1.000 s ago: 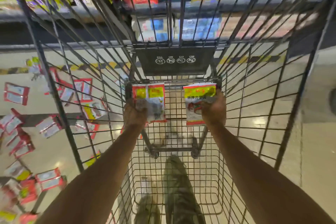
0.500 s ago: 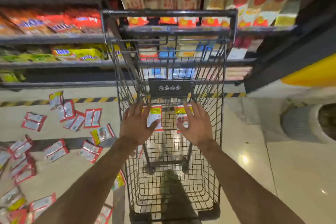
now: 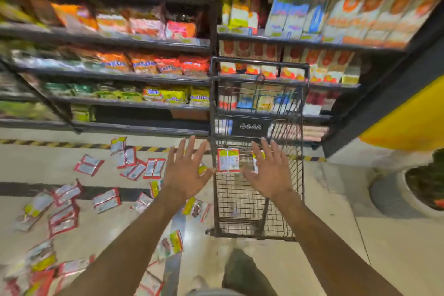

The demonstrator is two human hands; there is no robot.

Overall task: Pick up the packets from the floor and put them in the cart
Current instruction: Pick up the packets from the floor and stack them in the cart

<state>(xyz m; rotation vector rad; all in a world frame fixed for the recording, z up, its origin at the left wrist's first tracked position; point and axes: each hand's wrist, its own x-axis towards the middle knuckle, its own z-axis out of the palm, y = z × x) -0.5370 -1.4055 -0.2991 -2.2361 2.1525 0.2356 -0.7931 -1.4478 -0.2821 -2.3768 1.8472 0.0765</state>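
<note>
A black wire cart (image 3: pixel 258 230) stands in front of me, slightly right of centre. Inside it lies a red-and-yellow packet (image 3: pixel 227 160), with a second packet (image 3: pixel 256 161) partly hidden behind my right hand. My left hand (image 3: pixel 187 173) hovers with fingers spread just left of the cart's left wall, holding nothing. Over the cart's basket my right hand (image 3: pixel 269 173) is also spread and empty. Several red, white and yellow packets (image 3: pixel 107 200) lie scattered on the floor to the left.
Store shelves (image 3: pixel 134 79) packed with goods run behind the cart and along the left. A yellow-black hazard stripe (image 3: pixel 48 143) marks the floor at the shelf base. A grey planter (image 3: pixel 408 190) sits at the right. My shoe (image 3: pixel 242 269) shows below.
Both hands let go of the packets, which now lie in the cart, and drew back with fingers spread. The view rose and pulled away from the cart, and my left hand shifted outside its left wall.
</note>
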